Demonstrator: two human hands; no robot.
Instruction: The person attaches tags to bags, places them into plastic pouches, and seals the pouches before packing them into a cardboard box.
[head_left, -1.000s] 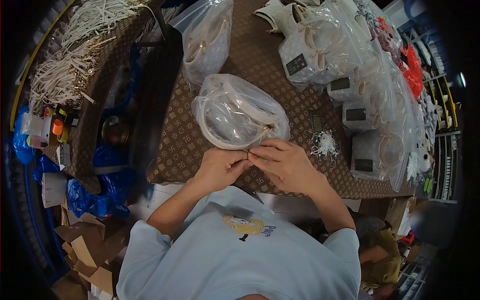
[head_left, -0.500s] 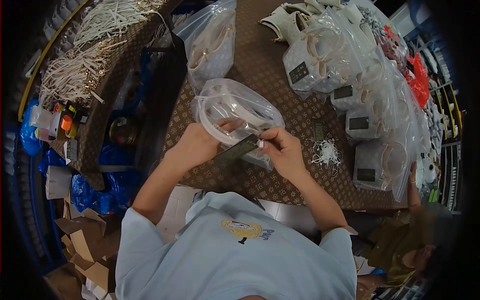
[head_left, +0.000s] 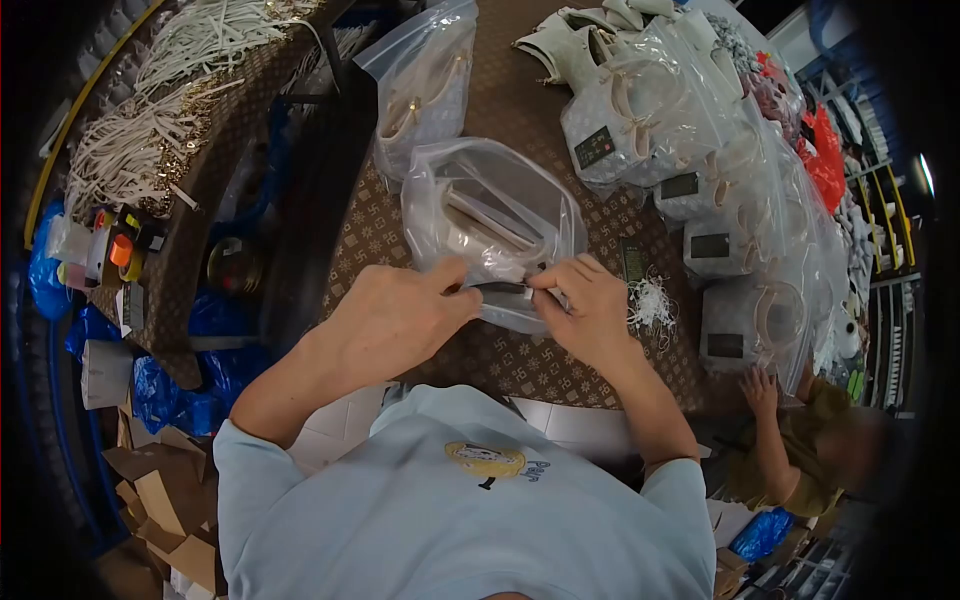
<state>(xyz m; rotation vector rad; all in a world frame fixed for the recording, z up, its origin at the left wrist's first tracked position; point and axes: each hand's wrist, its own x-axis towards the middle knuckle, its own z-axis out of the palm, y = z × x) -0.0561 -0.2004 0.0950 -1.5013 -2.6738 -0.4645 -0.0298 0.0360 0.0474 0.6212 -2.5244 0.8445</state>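
Observation:
In front of me on the patterned table lies a clear plastic bag [head_left: 570, 215] with a pale handbag [head_left: 470, 235] inside it. My left hand [head_left: 405, 310] is closed at the left end of a dark tag [head_left: 507, 289], at the bag's near side. On the tag's other end, my right hand [head_left: 585, 308] pinches with thumb and fingers. The tag is seen nearly edge-on, partly covered by my fingers. Right of my right hand are a pile of white strings [head_left: 652, 305] and another dark tag [head_left: 634, 260].
Several bagged handbags with dark tags [head_left: 710, 246] line the table's [head_left: 545, 370] right side. Another bagged handbag [head_left: 425, 105] stands beyond mine. Pale straps [head_left: 130, 140] are heaped at left. A co-worker's hand [head_left: 762, 390] rests by the right table edge.
My left hand has come out from the handbag's handle toward me, onto the tag. The tag has turned more edge-on. The co-worker's hand has come to the table's edge.

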